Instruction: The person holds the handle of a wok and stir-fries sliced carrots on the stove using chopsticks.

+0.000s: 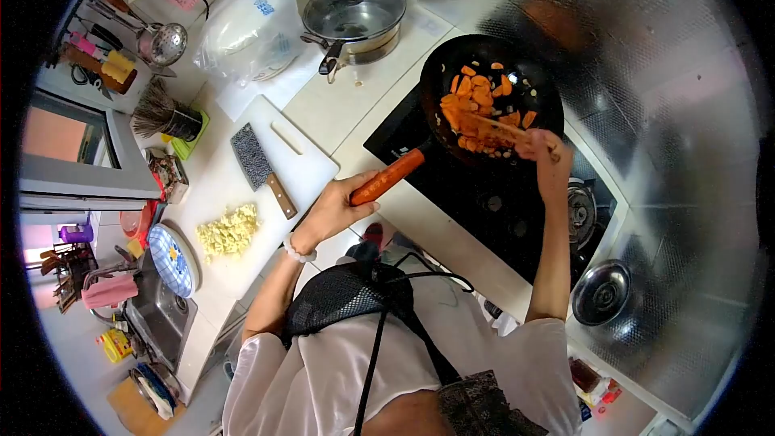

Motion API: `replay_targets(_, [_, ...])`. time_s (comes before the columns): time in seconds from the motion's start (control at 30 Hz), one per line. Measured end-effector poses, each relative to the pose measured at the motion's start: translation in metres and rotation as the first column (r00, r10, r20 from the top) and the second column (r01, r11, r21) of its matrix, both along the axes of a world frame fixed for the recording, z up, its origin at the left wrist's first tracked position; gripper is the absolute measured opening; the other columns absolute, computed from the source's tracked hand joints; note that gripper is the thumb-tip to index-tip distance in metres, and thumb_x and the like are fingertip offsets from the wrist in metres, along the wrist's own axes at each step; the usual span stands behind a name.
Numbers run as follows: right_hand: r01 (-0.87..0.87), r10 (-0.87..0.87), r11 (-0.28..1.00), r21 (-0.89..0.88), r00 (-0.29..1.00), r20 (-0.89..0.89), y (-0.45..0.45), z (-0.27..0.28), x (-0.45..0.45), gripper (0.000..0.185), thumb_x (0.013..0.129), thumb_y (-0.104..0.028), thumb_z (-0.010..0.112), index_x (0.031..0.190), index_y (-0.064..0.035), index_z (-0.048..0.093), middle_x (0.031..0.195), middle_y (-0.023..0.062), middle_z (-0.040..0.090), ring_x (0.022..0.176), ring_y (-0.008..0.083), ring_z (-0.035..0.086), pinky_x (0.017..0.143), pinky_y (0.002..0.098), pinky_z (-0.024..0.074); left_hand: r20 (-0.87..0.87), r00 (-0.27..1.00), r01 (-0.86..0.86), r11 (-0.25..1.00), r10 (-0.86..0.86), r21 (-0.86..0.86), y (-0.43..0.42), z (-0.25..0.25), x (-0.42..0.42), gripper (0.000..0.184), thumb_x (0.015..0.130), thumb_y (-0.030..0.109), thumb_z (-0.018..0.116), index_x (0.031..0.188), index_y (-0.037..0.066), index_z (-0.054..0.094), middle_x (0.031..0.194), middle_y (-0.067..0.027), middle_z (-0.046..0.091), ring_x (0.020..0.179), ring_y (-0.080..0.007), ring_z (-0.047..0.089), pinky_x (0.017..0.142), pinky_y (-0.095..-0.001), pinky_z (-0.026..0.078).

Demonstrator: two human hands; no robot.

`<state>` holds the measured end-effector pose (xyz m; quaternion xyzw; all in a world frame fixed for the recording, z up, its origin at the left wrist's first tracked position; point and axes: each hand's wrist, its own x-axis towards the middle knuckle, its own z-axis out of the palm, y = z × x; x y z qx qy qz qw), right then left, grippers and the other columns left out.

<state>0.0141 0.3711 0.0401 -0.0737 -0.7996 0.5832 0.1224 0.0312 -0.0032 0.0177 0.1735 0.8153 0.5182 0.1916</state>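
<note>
My left hand [341, 208] is wrapped round the reddish wooden handle [387, 178] of a black wok [541, 93]. The wok stands on the far burner of the black stove [492, 214]. Sliced carrots [476, 93] and small pale pieces lie in it. My right hand [547, 153] grips a wooden spatula [496, 123], whose far end is down among the carrots. To the left, a cleaver [257, 161] with a wooden handle rests on a white cutting board [303, 145]. Beside it is a heap of chopped pale yellow food [228, 232].
A lidded glass pot [355, 12] and a plastic bag [254, 28] stand at the back. A blue-patterned plate [172, 260] is by the sink [161, 307]. A metal lid [601, 292] leans near the second burner [581, 214]. Foil-like sheeting [670, 113] lines the right side.
</note>
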Motion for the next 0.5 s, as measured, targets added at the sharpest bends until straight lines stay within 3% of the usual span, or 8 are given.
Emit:
replay_targets(0.07, [-0.098,0.095,0.990,-0.104,0.995,-0.034,-0.020,0.017,0.015,0.034,0.094,-0.029,0.057,0.096,0.0049,0.065,0.079,0.0104,0.068,0.070,0.0156,0.067,0.065,0.0274,0.0540,-0.019,1.000,-0.003,1.000,0.003,0.023,0.000,0.000,0.000,0.054,0.077,0.009,0.071,0.127,0.000,0.052,0.095,-0.0168,0.067,0.075,-0.0167,0.062,0.075,-0.0289,0.050])
replay_targets(0.17, [-0.117,0.117,0.993,0.019,0.993,0.000,-0.025,0.010,0.019,0.032,0.095,-0.025,0.057,0.096,0.0053,0.065,0.080,0.0093,0.068,0.069,0.0144,0.066,0.062,0.0266,0.0532,-0.019,1.000,0.001,1.000,-0.001,0.009,0.000,0.001,0.000,0.054,0.077,0.009,0.071,0.127,0.000,0.052,0.094,-0.0166,0.067,0.073,-0.0170,0.062,0.074,-0.0291,0.050])
replay_targets(0.27, [-0.009,0.024,0.987,0.160,0.996,-0.088,0.013,-0.024,-0.001,0.030,0.095,-0.024,0.056,0.096,0.0045,0.066,0.075,0.0069,0.066,0.067,0.0127,0.064,0.062,0.0270,0.0511,-0.023,1.000,0.005,1.000,-0.005,-0.012,-0.002,-0.003,0.000,0.054,0.077,0.009,0.071,0.127,0.000,0.052,0.093,-0.0167,0.067,0.072,-0.0174,0.061,0.074,-0.0294,0.050])
replay_targets(0.4, [0.207,-0.194,0.972,0.110,0.974,-0.120,0.046,-0.010,-0.003,0.029,0.095,-0.022,0.056,0.095,0.0050,0.065,0.078,0.0079,0.066,0.068,0.0125,0.063,0.062,0.0257,0.0515,-0.044,0.999,0.012,1.000,-0.012,0.009,-0.001,0.001,-0.001,0.054,0.077,0.009,0.071,0.127,0.000,0.052,0.093,-0.0168,0.067,0.071,-0.0179,0.061,0.073,-0.0297,0.050])
replay_targets(0.47, [0.294,-0.279,0.952,0.082,0.948,-0.153,0.053,-0.001,0.004,0.028,0.095,-0.022,0.056,0.095,0.0052,0.065,0.079,0.0078,0.066,0.071,0.0123,0.064,0.063,0.0245,0.0516,0.067,0.997,0.028,0.998,-0.025,-0.052,-0.002,0.003,-0.001,0.056,0.080,0.007,0.070,0.131,-0.001,0.048,0.107,-0.0110,0.064,0.093,-0.0117,0.056,0.087,-0.0261,0.045])
replay_targets(0.5, [0.298,-0.284,0.951,0.084,0.947,-0.150,0.055,-0.004,0.006,0.028,0.095,-0.022,0.056,0.095,0.0052,0.065,0.079,0.0078,0.066,0.071,0.0123,0.064,0.063,0.0245,0.0516,0.070,0.997,0.034,0.998,-0.030,-0.051,-0.002,0.003,-0.001,0.056,0.080,0.007,0.070,0.131,-0.001,0.048,0.107,-0.0110,0.064,0.093,-0.0117,0.056,0.087,-0.0261,0.045])
